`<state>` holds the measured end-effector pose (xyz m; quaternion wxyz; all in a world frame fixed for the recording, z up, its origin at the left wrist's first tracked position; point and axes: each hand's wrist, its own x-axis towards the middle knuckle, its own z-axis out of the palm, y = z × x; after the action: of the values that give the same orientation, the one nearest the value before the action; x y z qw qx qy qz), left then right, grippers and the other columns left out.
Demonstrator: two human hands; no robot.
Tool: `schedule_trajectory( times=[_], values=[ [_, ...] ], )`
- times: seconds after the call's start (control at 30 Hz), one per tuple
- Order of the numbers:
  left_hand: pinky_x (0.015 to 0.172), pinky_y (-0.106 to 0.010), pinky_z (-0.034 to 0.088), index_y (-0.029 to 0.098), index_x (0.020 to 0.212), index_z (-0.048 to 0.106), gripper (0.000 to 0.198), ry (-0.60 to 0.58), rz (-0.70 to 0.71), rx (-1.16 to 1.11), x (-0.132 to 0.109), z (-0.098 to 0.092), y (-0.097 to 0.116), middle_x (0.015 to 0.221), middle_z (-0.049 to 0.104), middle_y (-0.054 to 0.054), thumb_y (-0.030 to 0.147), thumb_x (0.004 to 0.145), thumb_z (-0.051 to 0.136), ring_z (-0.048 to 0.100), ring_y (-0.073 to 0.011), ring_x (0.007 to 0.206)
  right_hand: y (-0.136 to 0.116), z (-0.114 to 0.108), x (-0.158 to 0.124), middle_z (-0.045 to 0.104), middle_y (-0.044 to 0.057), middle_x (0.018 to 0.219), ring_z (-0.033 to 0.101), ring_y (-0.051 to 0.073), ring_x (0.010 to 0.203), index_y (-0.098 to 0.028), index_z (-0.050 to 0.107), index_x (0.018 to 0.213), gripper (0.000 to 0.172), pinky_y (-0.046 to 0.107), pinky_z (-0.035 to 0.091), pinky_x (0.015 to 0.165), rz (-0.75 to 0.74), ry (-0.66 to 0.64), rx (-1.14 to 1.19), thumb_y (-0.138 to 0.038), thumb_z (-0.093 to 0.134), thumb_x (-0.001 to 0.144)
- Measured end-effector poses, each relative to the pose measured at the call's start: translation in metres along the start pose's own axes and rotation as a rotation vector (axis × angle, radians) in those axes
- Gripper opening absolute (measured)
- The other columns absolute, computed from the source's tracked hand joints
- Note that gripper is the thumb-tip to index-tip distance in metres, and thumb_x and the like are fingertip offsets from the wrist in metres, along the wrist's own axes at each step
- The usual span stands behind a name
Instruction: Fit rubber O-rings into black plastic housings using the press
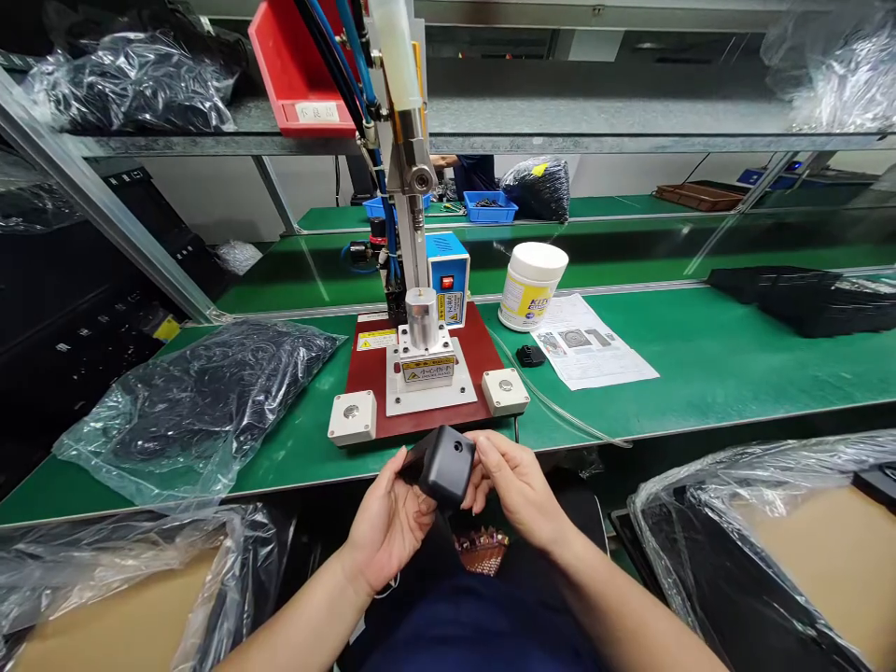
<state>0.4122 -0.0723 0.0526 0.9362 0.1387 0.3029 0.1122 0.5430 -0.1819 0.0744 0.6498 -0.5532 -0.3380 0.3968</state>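
Observation:
Both my hands hold a small black plastic housing (446, 461) with a round hole in its face, just in front of the bench edge. My left hand (387, 523) cups it from below and the left, fingers curled round it. My right hand (513, 483) grips its right side with fingers closed on it. Directly behind it stands a small press (418, 317) on a dark red base plate (483, 347), with two white push-button boxes at the left front corner (352, 416) and the right front corner (505, 391).
A clear bag of black parts (203, 397) lies left on the green bench (735, 364). A white tub (532, 286), a printed sheet (592, 353) and a small black part (530, 355) sit right of the press. Bag-lined cartons stand at the lower left (119, 607) and the lower right (784, 551).

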Motion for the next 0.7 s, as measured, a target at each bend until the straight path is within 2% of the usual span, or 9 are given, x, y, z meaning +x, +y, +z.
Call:
schedule_trajectory(
  times=[0.2,0.3,0.43,0.57,0.7],
  values=[
    [0.045,-0.017,0.045,0.008,0.099,0.058,0.032,-0.012,0.151,0.125,-0.001,0.002,0.000,0.072,0.062,-0.006,0.035,0.098,0.040,0.053,-0.0079,0.049,0.005,-0.006,-0.001,0.059,-0.001,0.062,0.058,0.010,0.048,-0.014,0.065,0.102,0.046,0.020,0.049,0.044,-0.010,0.004,-0.021,-0.056,0.050,0.090],
    [0.047,-0.018,0.044,0.011,0.099,0.057,0.028,-0.014,0.305,0.227,-0.002,-0.001,-0.002,0.078,0.062,-0.006,0.037,0.094,0.049,0.051,-0.0080,0.052,0.008,-0.009,-0.002,0.057,-0.002,0.063,0.056,0.009,0.047,-0.015,0.066,0.101,0.046,0.020,0.047,0.044,-0.008,0.021,-0.041,-0.057,0.050,0.090],
    [0.056,-0.019,0.046,0.017,0.102,0.057,0.033,0.013,0.494,0.393,-0.006,-0.002,-0.002,0.080,0.062,-0.003,0.044,0.086,0.062,0.053,-0.0092,0.061,0.013,-0.012,-0.004,0.058,-0.001,0.065,0.056,0.009,0.050,-0.016,0.067,0.100,0.047,0.021,0.046,0.046,0.012,0.038,-0.061,-0.058,0.049,0.090],
    [0.057,-0.018,0.043,0.020,0.103,0.055,0.036,0.056,0.547,0.500,-0.010,0.000,-0.003,0.069,0.057,0.001,0.050,0.084,0.062,0.053,-0.0099,0.062,0.019,-0.015,-0.005,0.054,-0.003,0.061,0.058,0.011,0.049,-0.017,0.063,0.107,0.049,0.023,0.048,0.048,0.090,0.052,0.003,-0.060,0.050,0.088],
    [0.056,-0.019,0.043,0.020,0.104,0.054,0.038,0.074,0.578,0.589,-0.008,0.000,-0.004,0.065,0.058,0.001,0.052,0.084,0.061,0.053,-0.0107,0.060,0.023,-0.017,-0.006,0.059,-0.001,0.065,0.061,0.013,0.052,-0.017,0.063,0.107,0.050,0.025,0.051,0.051,0.114,0.075,0.046,-0.061,0.052,0.087]
  ],
)
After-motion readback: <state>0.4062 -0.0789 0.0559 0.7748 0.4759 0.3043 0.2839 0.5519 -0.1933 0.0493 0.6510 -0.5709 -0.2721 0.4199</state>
